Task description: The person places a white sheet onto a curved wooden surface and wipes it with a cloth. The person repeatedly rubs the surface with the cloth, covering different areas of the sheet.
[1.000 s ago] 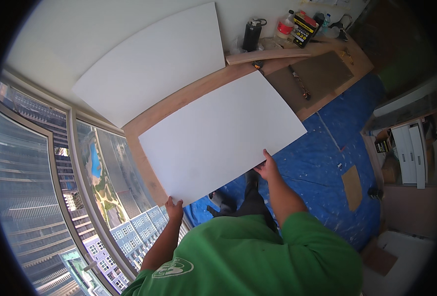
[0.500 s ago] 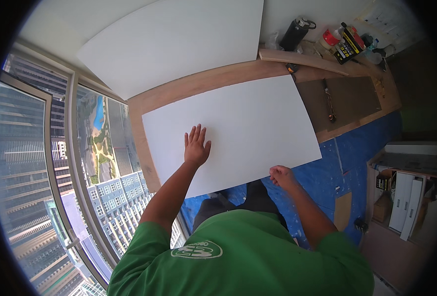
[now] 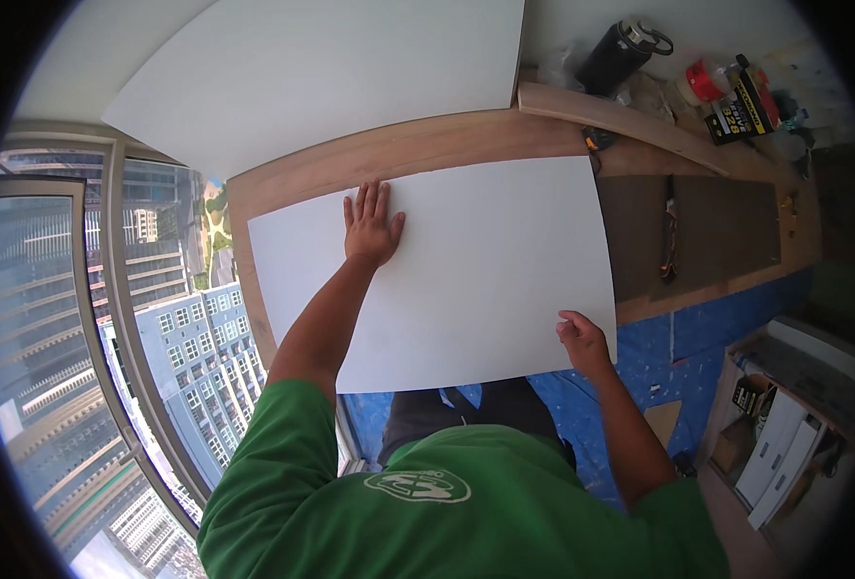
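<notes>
A large white sheet (image 3: 476,270) lies flat on a wooden worktop (image 3: 369,147), its near edge close to my body. My left hand (image 3: 372,232) rests palm down on the sheet near its far edge, with the fingers stretched out. Over the sheet's near right corner is my right hand (image 3: 587,345), its fingers curled in and the thumb and forefinger close together. Whatever those fingers may hold is hidden.
Another large white panel (image 3: 340,77) leans at the back. A dark board (image 3: 727,227) with a slim dark tool (image 3: 670,232) lies right of the sheet. Behind are a wooden strip (image 3: 620,121), black bottle (image 3: 618,60) and yellow-black box (image 3: 744,108). Blue sheeting (image 3: 683,362) covers the floor; windows (image 3: 36,367) stand left.
My left hand has slid away from me toward the sheet's far edge. My right hand has moved right along the near side. The whole view has also turned slightly.
</notes>
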Demonstrator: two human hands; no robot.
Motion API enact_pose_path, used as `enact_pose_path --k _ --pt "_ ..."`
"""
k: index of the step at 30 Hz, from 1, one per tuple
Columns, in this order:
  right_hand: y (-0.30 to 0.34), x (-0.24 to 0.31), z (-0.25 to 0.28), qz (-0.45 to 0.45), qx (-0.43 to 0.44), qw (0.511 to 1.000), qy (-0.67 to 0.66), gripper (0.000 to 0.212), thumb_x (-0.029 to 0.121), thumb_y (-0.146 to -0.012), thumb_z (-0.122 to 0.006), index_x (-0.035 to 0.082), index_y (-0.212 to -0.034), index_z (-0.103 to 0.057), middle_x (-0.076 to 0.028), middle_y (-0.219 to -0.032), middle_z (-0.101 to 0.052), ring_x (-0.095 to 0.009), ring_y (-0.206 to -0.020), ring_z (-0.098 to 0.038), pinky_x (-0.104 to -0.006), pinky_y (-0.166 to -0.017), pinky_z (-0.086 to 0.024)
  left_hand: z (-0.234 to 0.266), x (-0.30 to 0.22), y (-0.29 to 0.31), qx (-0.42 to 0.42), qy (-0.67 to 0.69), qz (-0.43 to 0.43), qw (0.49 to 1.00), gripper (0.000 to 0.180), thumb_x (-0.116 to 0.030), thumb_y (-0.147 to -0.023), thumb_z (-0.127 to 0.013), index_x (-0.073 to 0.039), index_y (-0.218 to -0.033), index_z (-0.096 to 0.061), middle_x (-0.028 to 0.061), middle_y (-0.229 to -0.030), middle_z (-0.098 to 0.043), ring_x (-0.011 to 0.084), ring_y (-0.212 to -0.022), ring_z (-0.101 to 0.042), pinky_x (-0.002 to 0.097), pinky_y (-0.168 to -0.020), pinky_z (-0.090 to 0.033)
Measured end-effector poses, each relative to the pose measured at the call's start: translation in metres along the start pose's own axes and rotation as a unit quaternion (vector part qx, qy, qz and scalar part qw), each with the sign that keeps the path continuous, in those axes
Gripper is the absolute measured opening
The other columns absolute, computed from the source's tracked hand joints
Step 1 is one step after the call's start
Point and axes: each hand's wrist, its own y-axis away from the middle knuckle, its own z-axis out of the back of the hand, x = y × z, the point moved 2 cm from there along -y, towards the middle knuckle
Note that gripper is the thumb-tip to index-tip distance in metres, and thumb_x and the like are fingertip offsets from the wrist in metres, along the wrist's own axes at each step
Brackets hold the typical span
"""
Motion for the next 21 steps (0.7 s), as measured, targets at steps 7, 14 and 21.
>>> enact_pose_path --k 7,14,21 --pt "-0.026 -0.003 0.02 0.022 0.005 1.0 -0.014 0.034 0.023 -0.101 -0.069 0.001 -0.128 -0.067 -0.006 -0.095 -0.069 -0.012 -0.088 -0.064 -0.0294 -0.081 -0.053 0.005 -0.005 -0.064 0.007 0.102 0.025 0.994 0.035 -0.04 -0.099 -0.063 -0.013 -0.118 -0.073 0.0084 -0.126 -0.066 0.031 -0.133 -0.05 0.0506 -0.117 -0.033" --pt "-0.071 0.023 0.038 0.097 -0.039 0.994 0.028 0.03 0.017 -0.1 -0.068 0.001 -0.125 -0.067 -0.009 -0.101 -0.069 -0.019 -0.09 -0.067 -0.0318 -0.079 -0.055 0.016 -0.019 -0.113 0.129 0.193 -0.047 0.972 0.018 -0.018 -0.09 -0.066 -0.004 -0.098 -0.074 0.0132 -0.105 -0.073 0.0281 -0.094 -0.07 0.0392 -0.086 -0.056" --pt "-0.114 0.053 0.023 0.193 -0.04 0.979 0.059 0.029 0.015 -0.101 -0.066 0.001 -0.126 -0.066 -0.012 -0.112 -0.067 -0.02 -0.098 -0.067 -0.0328 -0.082 -0.057 0.002 -0.146 -0.158 0.236 0.226 -0.061 0.943 0.019 -0.021 -0.087 -0.069 -0.009 -0.1 -0.075 0.0112 -0.1 -0.075 0.0274 -0.094 -0.07 0.0394 -0.084 -0.056"
